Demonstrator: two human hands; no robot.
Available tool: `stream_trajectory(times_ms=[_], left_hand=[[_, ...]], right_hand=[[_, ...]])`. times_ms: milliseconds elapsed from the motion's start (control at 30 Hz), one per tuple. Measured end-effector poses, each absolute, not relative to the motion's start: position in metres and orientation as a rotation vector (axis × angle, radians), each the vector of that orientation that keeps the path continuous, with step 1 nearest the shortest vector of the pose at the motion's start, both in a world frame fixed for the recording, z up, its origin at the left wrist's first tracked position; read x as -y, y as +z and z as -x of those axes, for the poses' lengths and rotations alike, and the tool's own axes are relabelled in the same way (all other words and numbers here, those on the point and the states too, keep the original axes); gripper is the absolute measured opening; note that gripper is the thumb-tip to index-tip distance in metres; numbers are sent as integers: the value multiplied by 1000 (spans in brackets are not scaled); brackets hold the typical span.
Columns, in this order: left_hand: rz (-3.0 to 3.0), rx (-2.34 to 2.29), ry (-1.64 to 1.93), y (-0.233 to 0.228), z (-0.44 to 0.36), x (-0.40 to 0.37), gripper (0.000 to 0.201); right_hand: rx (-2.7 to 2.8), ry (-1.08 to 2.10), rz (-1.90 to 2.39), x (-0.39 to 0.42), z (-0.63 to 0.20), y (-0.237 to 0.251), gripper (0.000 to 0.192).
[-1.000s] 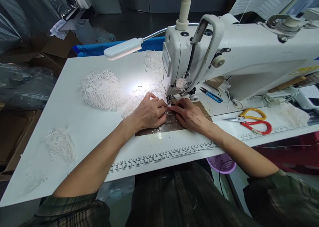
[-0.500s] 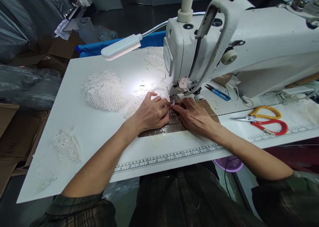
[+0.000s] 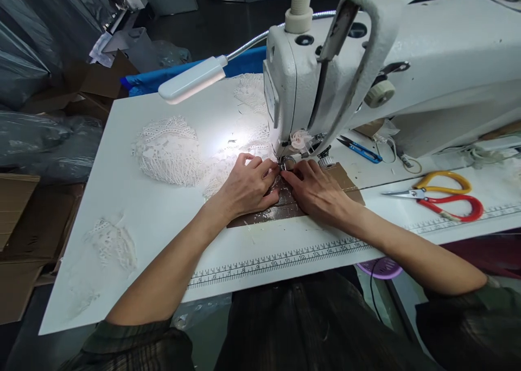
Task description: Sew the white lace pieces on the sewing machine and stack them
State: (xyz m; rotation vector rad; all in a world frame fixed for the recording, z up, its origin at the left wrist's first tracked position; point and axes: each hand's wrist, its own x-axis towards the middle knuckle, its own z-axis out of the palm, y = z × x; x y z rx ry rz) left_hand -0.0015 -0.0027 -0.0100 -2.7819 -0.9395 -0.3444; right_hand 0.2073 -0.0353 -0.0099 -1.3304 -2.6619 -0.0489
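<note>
At the sewing machine's presser foot [image 3: 285, 163], both my hands work close together on white lace [image 3: 222, 170]. My left hand [image 3: 254, 184] is closed with curled fingers on the lace edge, just left of the foot. From the right, my right hand [image 3: 315, 184] pinches at the same edge with thumb and forefinger, its tips nearly touching the left ones. The small bit between the fingertips is mostly hidden. Under my hands lies a brown taped sheet [image 3: 260, 217]. The lace spreads leftward and behind my left hand across the white table.
The white sewing machine [image 3: 285, 83] stands over the table [image 3: 163, 224], with a lamp [image 3: 193, 80] lit at its left. Blue thread snips [image 3: 360, 149] and red-and-yellow scissors [image 3: 442, 196] lie to the right. More lace pieces [image 3: 169, 151] rest left. A printed ruler [image 3: 277, 262] runs along the front edge.
The view has shifted slightly, so the machine and scissors sit a little differently in frame. Both hands stay at the presser foot, with barely any movement of the fingers.
</note>
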Motion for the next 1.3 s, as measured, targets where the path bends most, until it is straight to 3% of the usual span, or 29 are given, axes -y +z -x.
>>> stream_trajectory(times_ms=[133, 267, 367, 500, 567, 933, 1167, 1300], left_hand=[[2782, 983, -325, -11, 1, 2, 39], [2772, 997, -309, -12, 2, 0, 46], [2781, 1006, -321, -12, 3, 0, 46], [2782, 1039, -319, -13, 2, 0, 46], [2782, 1054, -305, -13, 2, 0, 46], [2550, 1488, -250, -7, -18, 4, 29], [2755, 1308, -22, 0, -13, -35, 28], [2670, 1380, -98, 10, -5, -15, 29]], right_hand=[[2526, 242, 1176, 27, -225, -15, 33], [2300, 571, 1346, 8, -240, -13, 39], [2173, 672, 1429, -3, -245, -8, 44], [2127, 793, 1314, 0, -253, -4, 32], [2047, 852, 1297, 8, -257, -6, 36], [2109, 487, 1172, 28, -264, -30, 28], [2153, 388, 1132, 31, -265, -38, 35], [2174, 382, 1120, 33, -267, -42, 37]])
